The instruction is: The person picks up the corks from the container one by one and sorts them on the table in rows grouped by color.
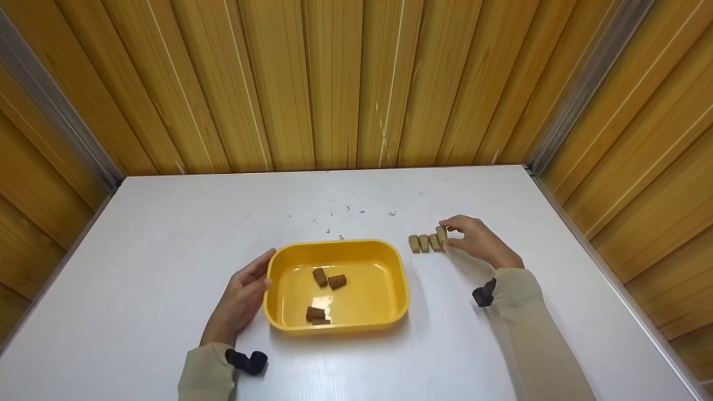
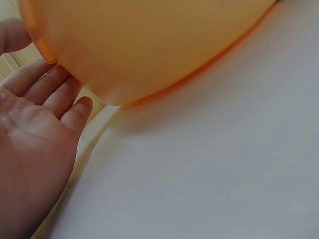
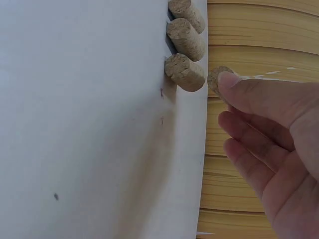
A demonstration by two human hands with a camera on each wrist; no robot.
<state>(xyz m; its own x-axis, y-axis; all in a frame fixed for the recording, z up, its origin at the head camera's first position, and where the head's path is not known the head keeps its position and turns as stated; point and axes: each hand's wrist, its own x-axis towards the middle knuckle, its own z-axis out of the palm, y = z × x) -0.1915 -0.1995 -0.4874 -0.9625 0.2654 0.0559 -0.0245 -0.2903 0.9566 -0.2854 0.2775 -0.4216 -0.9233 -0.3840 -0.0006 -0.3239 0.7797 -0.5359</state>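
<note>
In the head view my left hand (image 1: 239, 303) rests against the left side of a yellow plastic tray (image 1: 404, 284). The left wrist view shows its fingers (image 2: 55, 92) fairly straight along the outside of the tray wall (image 2: 149, 45), the thumb at the edge. Several short brown cork-like pieces (image 1: 337, 282) lie in the tray. Right of it, my right hand (image 1: 479, 242) pinches a tan cork (image 1: 442, 234) between thumb and fingers, at the right end of a row of similar corks (image 1: 424, 243). In the right wrist view this held cork (image 3: 218, 77) appears beside the nearest standing cork (image 3: 184, 72).
Both things stand on a white table (image 1: 167, 239) with small dark marks (image 1: 362, 211) behind the tray. Wood-patterned panel walls (image 1: 334, 83) enclose the table at the back and both sides. A black wrist device (image 1: 248, 362) sits on each sleeve.
</note>
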